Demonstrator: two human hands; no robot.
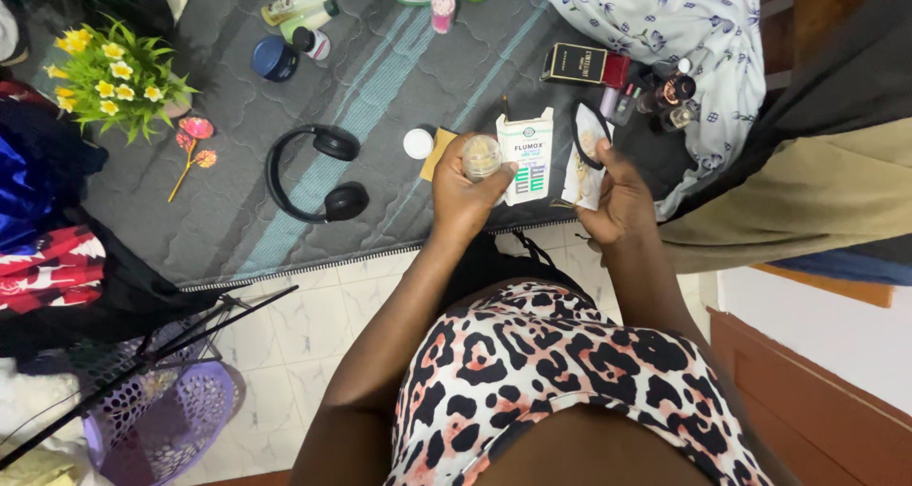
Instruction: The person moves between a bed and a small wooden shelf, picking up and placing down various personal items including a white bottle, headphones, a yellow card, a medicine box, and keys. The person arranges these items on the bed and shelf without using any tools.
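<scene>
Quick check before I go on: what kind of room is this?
Likely a bedroom at home. A bare quilted mattress lies on a tiled floor, strewn with toiletry bottles, black headphones and cosmetics. The left hand holds a small jar.

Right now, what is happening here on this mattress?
A person stands at the edge of a grey mattress strewn with toiletries. The left hand holds up a small round jar, and the right hand holds a small pale packet. A white medicine box lies between the hands, with black headphones and a yellow flower plant further left.
</scene>
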